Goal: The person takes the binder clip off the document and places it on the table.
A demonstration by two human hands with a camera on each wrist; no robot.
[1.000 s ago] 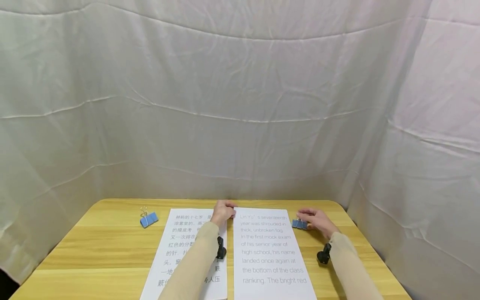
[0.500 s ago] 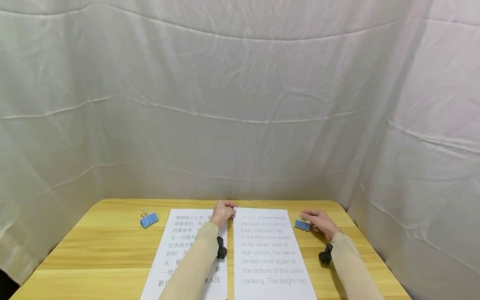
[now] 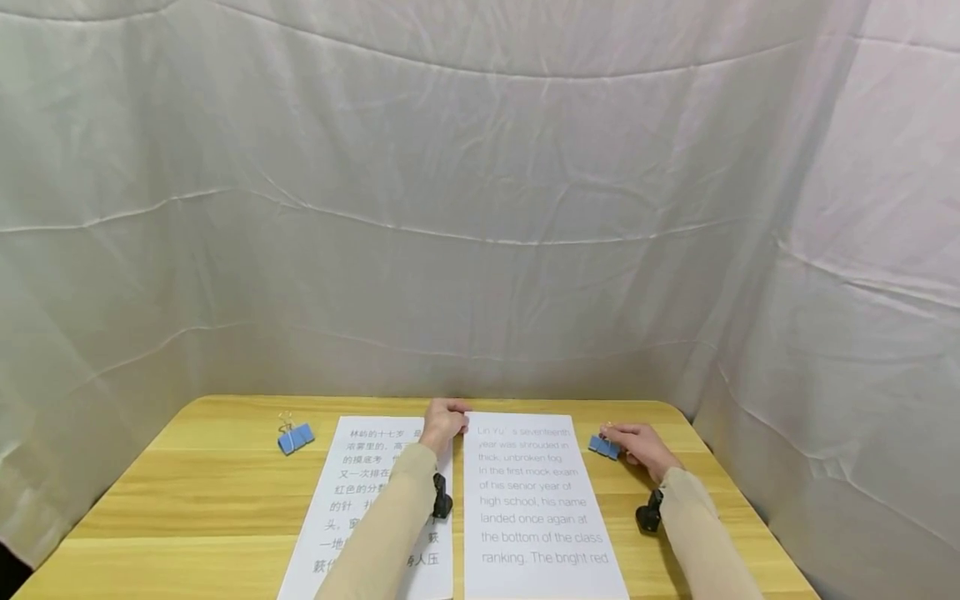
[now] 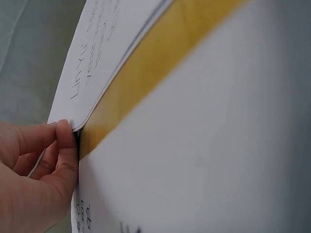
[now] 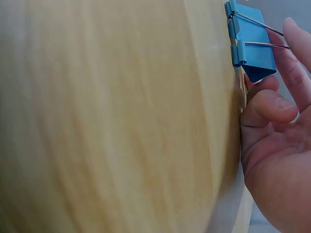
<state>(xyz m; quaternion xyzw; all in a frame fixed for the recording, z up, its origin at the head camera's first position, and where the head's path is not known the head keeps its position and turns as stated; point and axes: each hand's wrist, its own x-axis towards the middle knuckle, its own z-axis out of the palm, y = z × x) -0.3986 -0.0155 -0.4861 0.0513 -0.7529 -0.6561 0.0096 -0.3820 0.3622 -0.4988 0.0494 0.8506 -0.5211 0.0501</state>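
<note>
In the head view my left hand reaches over the top right of a stack of Chinese-printed sheets. Its thumb and finger pinch the upper left corner of the English-printed sheets, seen close up in the left wrist view, where the paper stack shows some thickness. To the right of those sheets, my right hand holds a blue binder clip by its wire handles. The right wrist view has the clip with its wires between thumb and finger, the other fingers curled beneath.
Another blue binder clip lies on the wooden table, left of the Chinese sheets. A narrow strip of table separates the two stacks. Pale grey curtain hangs behind the table and along its sides.
My right hand has drawn the binder clip slightly to the right, and the clip now sits a bit more tilted. The left hand keeps its place at the paper corner.
</note>
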